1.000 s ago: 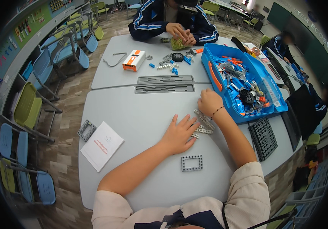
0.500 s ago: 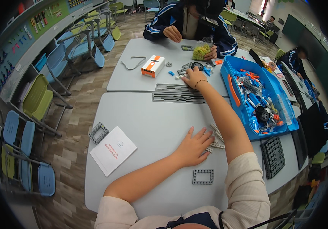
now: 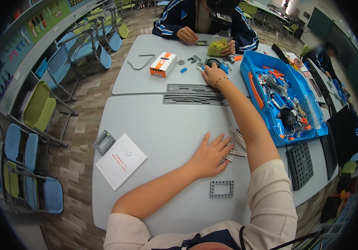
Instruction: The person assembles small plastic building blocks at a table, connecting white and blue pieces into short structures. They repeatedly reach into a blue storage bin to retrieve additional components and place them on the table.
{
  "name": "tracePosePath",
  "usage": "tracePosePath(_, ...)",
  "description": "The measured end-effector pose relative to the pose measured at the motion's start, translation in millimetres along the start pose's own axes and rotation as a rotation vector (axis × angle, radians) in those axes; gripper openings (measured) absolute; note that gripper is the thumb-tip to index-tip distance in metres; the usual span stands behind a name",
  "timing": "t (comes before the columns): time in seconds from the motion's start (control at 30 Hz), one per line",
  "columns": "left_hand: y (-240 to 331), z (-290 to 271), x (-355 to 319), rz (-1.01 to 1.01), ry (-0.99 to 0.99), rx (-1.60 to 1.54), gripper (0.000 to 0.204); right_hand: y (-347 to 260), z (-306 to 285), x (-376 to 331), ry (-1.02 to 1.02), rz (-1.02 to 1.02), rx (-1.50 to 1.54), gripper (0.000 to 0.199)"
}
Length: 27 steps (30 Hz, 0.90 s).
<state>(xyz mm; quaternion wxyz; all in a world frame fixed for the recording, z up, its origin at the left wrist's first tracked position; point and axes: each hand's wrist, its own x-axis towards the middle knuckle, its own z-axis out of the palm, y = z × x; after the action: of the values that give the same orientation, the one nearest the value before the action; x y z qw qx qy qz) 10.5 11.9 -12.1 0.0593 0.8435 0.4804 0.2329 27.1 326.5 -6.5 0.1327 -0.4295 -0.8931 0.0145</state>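
Observation:
My left hand (image 3: 209,156) lies flat on the near table with its fingers spread. White perforated building beams (image 3: 238,153) lie beside its fingertips, and a short one shows at the fingers' edge. My right arm stretches to the far table, where my right hand (image 3: 213,76) is curled down among loose building parts. A pale beam (image 3: 200,69) touches or lies right against its fingers; what they grip is hidden. Just beyond them sits a black wheel (image 3: 212,62), with blue pieces (image 3: 225,68) to its right. A grey rectangular frame (image 3: 222,189) rests nearer me.
A blue bin (image 3: 252,71) full of mixed parts stands right of my arm, near a dark grey perforated block (image 3: 300,166). A white-orange box (image 3: 163,64), grey rods (image 3: 193,95), a booklet (image 3: 121,161) and another grey frame (image 3: 104,142) lie about. Opposite, a person holds a bag of yellow-green pieces (image 3: 217,47).
The pale beam by my right fingers has turned and shifted away from me, and small grey parts there lie more apart. My left hand stays flat. The view has tilted slightly.

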Motion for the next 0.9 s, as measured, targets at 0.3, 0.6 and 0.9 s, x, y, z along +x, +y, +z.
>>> tracePosePath(0.3,-1,0,0,-0.002,-0.016,0.014,0.053,11,0,-3,0.052,-0.03,0.069,0.03)
tracePosePath(0.6,-1,2,-1,-0.007,-0.005,-0.003,0.053,24,1,-4,0.102,-0.008,0.174,0.03)
tracePosePath(0.9,-1,1,0,0.021,0.028,0.012,0.053,7,-16,-14,0.301,0.092,0.426,0.03)
